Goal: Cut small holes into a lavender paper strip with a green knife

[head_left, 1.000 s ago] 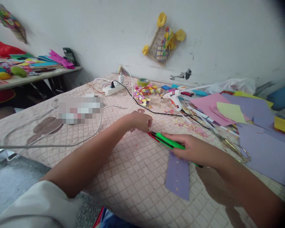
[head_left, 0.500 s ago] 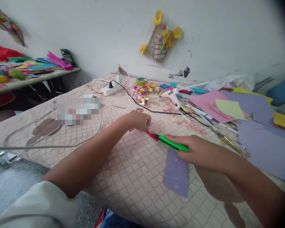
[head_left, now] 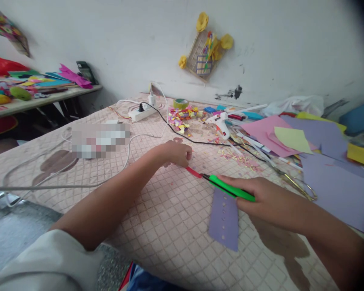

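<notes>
My left hand (head_left: 176, 153) is closed in a pinch on one end of a narrow red strip (head_left: 194, 172), which sticks out to the right just above the tablecloth. A green utility knife (head_left: 230, 188) is gripped in my right hand (head_left: 261, 198), its dark tip at the free end of the strip. Whether the tip touches the strip I cannot tell. Below the knife, a purple piece of paper (head_left: 223, 226) with a line of small holes or dots lies on the cloth, its upper edge partly covered by the knife and hand.
Behind my hands lie paper scraps (head_left: 182, 117), a green tape roll (head_left: 180, 104) and a white glue gun (head_left: 221, 124). A black cable (head_left: 197, 142) crosses to gold scissors (head_left: 299, 186). Purple sheets (head_left: 336, 190) cover the right side. A power strip (head_left: 143, 114) sits farther back.
My right hand and the utility knife have moved a little right and down, drawing the tip back along the red strip so more of it shows. The left hand has stayed nearly still.
</notes>
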`<state>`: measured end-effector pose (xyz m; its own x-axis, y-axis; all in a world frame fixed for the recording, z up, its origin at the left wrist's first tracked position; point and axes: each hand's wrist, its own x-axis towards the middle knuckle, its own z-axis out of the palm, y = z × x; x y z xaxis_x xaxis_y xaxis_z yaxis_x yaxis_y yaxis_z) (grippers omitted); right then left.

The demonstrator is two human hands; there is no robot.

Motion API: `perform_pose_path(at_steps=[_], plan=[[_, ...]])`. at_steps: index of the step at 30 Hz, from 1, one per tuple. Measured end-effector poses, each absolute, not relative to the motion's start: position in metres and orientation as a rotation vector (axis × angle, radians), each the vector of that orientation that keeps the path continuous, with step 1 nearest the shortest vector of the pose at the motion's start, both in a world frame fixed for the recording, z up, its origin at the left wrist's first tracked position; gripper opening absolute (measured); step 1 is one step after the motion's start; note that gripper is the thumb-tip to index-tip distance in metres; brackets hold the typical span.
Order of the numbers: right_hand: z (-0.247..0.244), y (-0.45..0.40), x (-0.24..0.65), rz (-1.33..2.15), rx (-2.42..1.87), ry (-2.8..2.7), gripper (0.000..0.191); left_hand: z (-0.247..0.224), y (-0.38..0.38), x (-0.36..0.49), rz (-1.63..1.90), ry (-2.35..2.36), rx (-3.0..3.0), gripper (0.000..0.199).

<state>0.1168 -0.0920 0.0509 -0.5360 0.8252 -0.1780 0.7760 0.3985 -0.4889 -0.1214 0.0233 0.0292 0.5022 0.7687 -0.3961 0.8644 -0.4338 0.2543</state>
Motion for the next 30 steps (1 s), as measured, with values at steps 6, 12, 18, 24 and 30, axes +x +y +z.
perform_pose_path(at_steps=[6,12,18,24,30], plan=[[0.049,-0.091,0.094,0.852,-1.530,-2.440,0.065,0.028,0.023,-0.121,-0.304,1.363,2.305,0.042],[0.039,-0.083,0.088,0.846,-1.511,-2.423,0.067,0.025,0.025,-0.122,-0.284,1.368,2.303,0.041],[0.031,-0.075,0.089,0.854,-1.421,-2.478,0.068,0.023,0.026,-0.123,-0.244,1.339,2.309,0.040],[0.029,-0.078,0.095,0.746,-1.481,-2.448,0.062,0.034,0.017,-0.127,-0.201,1.286,2.315,0.042],[0.035,-0.080,0.112,0.506,-1.698,-2.175,0.054,0.038,0.009,-0.123,-0.112,1.194,2.412,0.030]])
